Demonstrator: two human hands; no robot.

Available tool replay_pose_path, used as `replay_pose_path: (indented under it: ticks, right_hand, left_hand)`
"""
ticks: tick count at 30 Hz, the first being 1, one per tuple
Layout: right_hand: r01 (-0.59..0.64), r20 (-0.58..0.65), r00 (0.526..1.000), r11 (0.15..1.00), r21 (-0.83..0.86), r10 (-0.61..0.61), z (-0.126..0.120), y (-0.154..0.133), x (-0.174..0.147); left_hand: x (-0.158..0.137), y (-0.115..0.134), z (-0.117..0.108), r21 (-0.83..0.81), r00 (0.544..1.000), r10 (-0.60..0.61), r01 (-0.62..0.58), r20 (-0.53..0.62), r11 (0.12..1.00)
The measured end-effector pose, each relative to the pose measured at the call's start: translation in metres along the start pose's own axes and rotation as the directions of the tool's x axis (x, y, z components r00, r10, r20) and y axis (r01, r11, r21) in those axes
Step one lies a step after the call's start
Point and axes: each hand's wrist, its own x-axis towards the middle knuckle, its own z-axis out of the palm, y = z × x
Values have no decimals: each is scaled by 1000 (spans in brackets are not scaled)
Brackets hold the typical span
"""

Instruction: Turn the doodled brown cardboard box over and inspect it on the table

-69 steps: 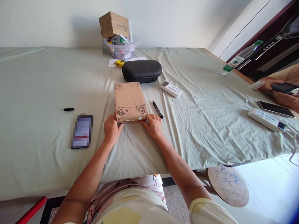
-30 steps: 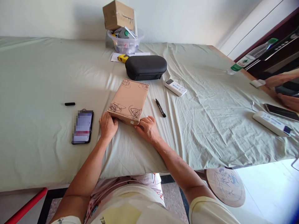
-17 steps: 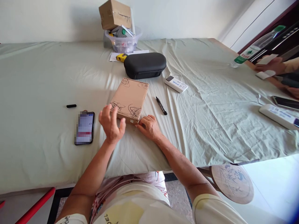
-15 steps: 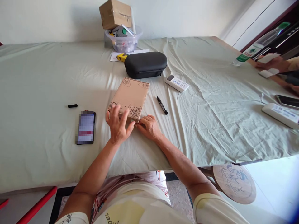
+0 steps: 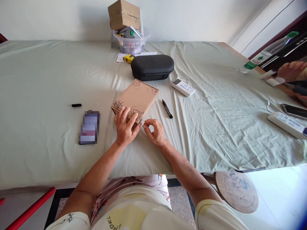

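A flat brown cardboard box (image 5: 139, 94) lies on the cloth, black scribbles in its corners. The fingers of my left hand (image 5: 126, 127) rest spread over its near edge, with the thumb along the near side, holding it. Just off the near right corner is my right hand (image 5: 155, 132), its thumb and forefinger curled together in a pinch. Whatever may be between those fingertips is too small to make out. To the right of the box lies an uncapped black marker (image 5: 167, 109); its black cap (image 5: 76, 105) is far to the left.
A phone (image 5: 88, 127) lies left of my hands. Behind the box are a black case (image 5: 152, 67), a yellow tape measure (image 5: 129, 58) and a plastic basket (image 5: 131, 44) under a carton (image 5: 124, 15). A white power bank (image 5: 183, 88) lies right; another person's hand (image 5: 291, 71) is at far right.
The box has turned clockwise, its far end swinging right. My left hand has settled onto its near edge. My right hand has drawn slightly away from the corner, thumb and forefinger now curled in a loop.
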Motion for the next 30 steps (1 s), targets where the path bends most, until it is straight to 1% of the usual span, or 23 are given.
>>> replay_pose_path:
  ticks: [2, 4, 7, 10, 13, 15, 18, 20, 22, 25, 27, 30]
  right_hand:
    - [52, 14, 999, 998, 28, -52, 0, -2, 0]
    - [76, 94, 993, 997, 23, -78, 0, -3, 1]
    - [68, 192, 979, 998, -4, -66, 3, 0, 1]
    - [32, 213, 977, 999, -28, -25, 3, 5, 1]
    - [-5, 171, 985, 999, -41, 12, 0, 10, 1]
    - [-35, 145, 989, 998, -52, 42, -4, 14, 3]
    - [-99, 121, 987, 992, -82, 109, -12, 18, 6]
    - [-138, 81, 986, 985, -102, 146, -18, 21, 8]
    - [-168, 19, 985, 977, -133, 172, -24, 24, 11]
    - [-185, -86, 982, 963, -195, 171, -31, 29, 13]
    - [-197, -159, 974, 950, -244, 161, -36, 33, 14]
    - [-249, -263, 950, 919, -307, 169, -43, 37, 16]
  left_hand:
    - [0, -1, 0, -14, 1000, 8, -8, 7, 1000]
    - [-1, -3, -1, -39, 1000, 14, -13, 12, 999]
    - [0, -6, -3, -26, 1000, 24, -23, 18, 999]
    - [2, -7, -5, 5, 998, 46, -46, 35, 999]
    - [4, -6, -7, 7, 994, 108, -108, -7, 994]
    - [4, -7, -8, -13, 991, 133, -133, -10, 991]
    - [3, -9, -9, -96, 989, 126, -119, 73, 988]
    - [2, -12, -10, -171, 985, 137, -117, 109, 978]
    - [3, -14, -11, -222, 984, 156, -135, 83, 966]
    - [6, -18, -13, -247, 987, 160, -150, 24, 957]
    - [9, -22, -15, -252, 989, 139, -122, 48, 960]
    - [14, -29, -19, -230, 993, 80, -57, 90, 972]
